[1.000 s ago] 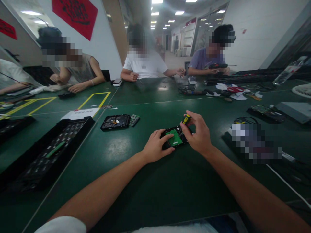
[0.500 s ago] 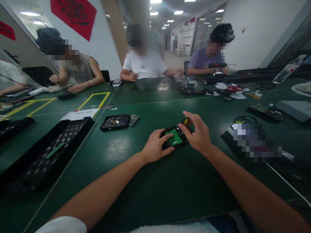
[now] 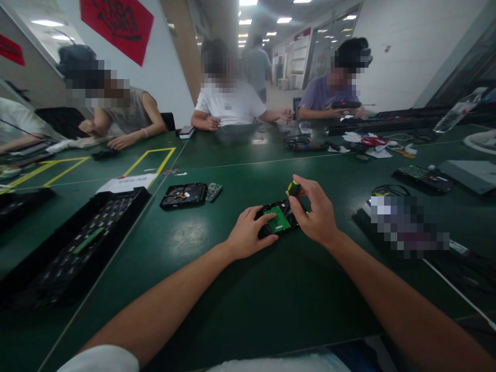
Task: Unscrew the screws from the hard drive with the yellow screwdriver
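A black hard drive (image 3: pixel 279 219) with a green circuit board lies on the green table in front of me. My left hand (image 3: pixel 250 232) grips its left end, with a finger resting on the board and the thumb along the near edge. Above the drive's right end, my right hand (image 3: pixel 313 209) is closed around the yellow and black handle of a screwdriver (image 3: pixel 293 189), which stands roughly upright. The screwdriver's tip is too small to make out clearly. To the left lie another opened hard drive (image 3: pixel 183 196) and a small loose circuit board (image 3: pixel 214 192).
A long black tray (image 3: pixel 77 248) with several small parts stands at the left. On the right are a blurred-out device (image 3: pixel 406 225), another drive (image 3: pixel 422 178) and a grey box (image 3: pixel 470 175). Tools and cables (image 3: pixel 298 143) lie farther back. Several people sit across the table.
The screwdriver handle has turned in my right hand's fingers, and those fingers have shifted slightly. My left hand and the drive stay put. A person in the background has moved.
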`<act>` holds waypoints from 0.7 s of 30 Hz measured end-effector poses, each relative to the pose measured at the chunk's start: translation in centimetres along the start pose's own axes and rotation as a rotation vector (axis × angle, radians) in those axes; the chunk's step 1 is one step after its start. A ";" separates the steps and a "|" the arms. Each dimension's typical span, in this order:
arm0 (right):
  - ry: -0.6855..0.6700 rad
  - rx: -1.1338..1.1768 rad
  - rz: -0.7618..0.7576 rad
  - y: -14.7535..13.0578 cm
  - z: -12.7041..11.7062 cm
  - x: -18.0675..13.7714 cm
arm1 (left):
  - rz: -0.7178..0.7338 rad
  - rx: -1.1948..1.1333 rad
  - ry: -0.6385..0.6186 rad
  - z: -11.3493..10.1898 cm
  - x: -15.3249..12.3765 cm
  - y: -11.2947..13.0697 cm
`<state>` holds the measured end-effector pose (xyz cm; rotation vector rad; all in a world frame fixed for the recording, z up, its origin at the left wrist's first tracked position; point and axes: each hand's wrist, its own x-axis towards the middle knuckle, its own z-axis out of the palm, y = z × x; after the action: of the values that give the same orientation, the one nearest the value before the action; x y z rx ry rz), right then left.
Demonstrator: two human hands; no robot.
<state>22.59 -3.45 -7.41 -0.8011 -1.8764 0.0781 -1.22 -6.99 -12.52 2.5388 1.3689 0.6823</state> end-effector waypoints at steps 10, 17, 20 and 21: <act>0.014 -0.021 -0.015 0.2 0.0 0.0 | 0.007 0.010 -0.004 -0.1 -0.1 0.1; 0.008 0.021 0.038 0.3 0.2 -0.2 | 0.007 0.002 -0.004 0.1 0.0 -0.1; 0.016 -0.012 0.006 0.2 0.1 -0.1 | 0.003 0.004 -0.007 0.1 0.0 -0.1; 0.009 -0.006 0.004 0.2 0.0 -0.1 | 0.003 0.005 -0.006 0.0 0.0 -0.1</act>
<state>22.67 -3.38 -7.60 -0.8077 -1.8675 0.0716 -1.26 -6.94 -12.59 2.5447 1.3670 0.6715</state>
